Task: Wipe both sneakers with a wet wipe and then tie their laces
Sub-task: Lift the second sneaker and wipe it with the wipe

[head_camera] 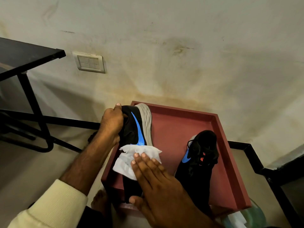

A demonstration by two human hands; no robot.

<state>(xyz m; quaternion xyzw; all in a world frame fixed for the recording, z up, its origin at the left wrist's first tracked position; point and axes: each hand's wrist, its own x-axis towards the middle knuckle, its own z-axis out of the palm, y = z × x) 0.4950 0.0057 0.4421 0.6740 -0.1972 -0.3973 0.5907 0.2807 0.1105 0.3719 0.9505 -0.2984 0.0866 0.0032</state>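
Black fabric with a blue side mark identifies the held sneaker [137, 127], which is turned on its side above the left rim of the red tray [174, 134], grey sole facing right. Left hand [111, 123] grips this shoe at the heel end, fingers curled round the collar, thumb tip visible at the top. Right hand [158, 183] lies flat, fingers straight and close together, pressing the white wet wipe [127, 160] against the shoe's side just below the blue mark. Step in hand, by this evidence: wiping the first shoe; tying has not begun. The second sneaker [199, 163] lies inside the tray to the right, apart from both hands, its laces [191, 145] loose and untied. Next move, as a judgement: slide the wipe along the upper and sole edge under steady flat pressure while the left grip resists the push, rotate the shoe to reach unwiped faces, then set it down and repeat on the other shoe. Whether the hidden far side is clean cannot be told.
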